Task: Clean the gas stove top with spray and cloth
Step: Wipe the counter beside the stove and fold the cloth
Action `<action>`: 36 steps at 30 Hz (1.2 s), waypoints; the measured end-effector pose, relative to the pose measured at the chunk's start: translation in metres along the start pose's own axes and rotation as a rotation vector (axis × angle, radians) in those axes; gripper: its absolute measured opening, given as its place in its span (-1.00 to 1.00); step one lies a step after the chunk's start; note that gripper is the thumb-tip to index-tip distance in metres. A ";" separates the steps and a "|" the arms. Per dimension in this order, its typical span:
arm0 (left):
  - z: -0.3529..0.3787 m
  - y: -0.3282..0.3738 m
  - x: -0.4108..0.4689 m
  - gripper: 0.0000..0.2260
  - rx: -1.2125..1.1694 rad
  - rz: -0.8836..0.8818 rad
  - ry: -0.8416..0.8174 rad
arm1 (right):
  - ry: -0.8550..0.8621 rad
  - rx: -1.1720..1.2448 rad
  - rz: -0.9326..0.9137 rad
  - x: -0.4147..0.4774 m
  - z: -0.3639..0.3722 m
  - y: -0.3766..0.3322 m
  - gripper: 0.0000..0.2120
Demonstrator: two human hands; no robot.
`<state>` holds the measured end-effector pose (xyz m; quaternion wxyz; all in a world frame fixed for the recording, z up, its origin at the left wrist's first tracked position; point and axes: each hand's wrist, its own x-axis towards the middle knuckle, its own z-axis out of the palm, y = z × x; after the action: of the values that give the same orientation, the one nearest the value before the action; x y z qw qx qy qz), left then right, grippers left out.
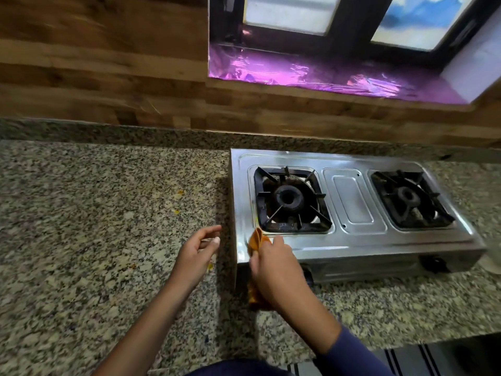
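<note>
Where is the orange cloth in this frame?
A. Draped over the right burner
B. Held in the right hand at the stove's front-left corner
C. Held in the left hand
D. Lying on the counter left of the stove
B: the right hand grips the orange cloth at the front-left corner of the stove, while the left hand holds nothing.
</note>
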<state>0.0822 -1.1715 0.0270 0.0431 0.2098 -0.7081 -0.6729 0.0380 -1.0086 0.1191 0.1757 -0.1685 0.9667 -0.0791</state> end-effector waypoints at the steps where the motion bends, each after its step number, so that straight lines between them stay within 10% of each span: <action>1: 0.000 0.001 0.001 -0.76 -0.006 -0.002 0.003 | -0.002 0.015 -0.016 -0.008 -0.001 0.008 -0.71; 9: 0.005 0.010 0.004 -0.77 -0.010 -0.005 0.008 | 0.226 0.120 -0.049 0.048 0.007 -0.017 -0.69; 18: -0.002 0.009 -0.002 -0.77 0.001 0.001 0.015 | -0.060 0.323 -0.061 0.002 -0.023 0.005 -0.69; 23: 0.003 0.014 -0.004 -0.79 0.030 0.014 -0.002 | 0.416 0.577 -0.222 0.039 -0.031 -0.002 -0.78; 36: -0.006 0.016 -0.008 -0.83 -0.032 -0.007 0.054 | 0.442 -0.071 -0.360 0.056 0.052 -0.007 -0.36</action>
<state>0.0876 -1.1748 0.0446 0.0632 0.2296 -0.6952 -0.6783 0.0097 -1.0396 0.0552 -0.0619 -0.3221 0.9383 -0.1100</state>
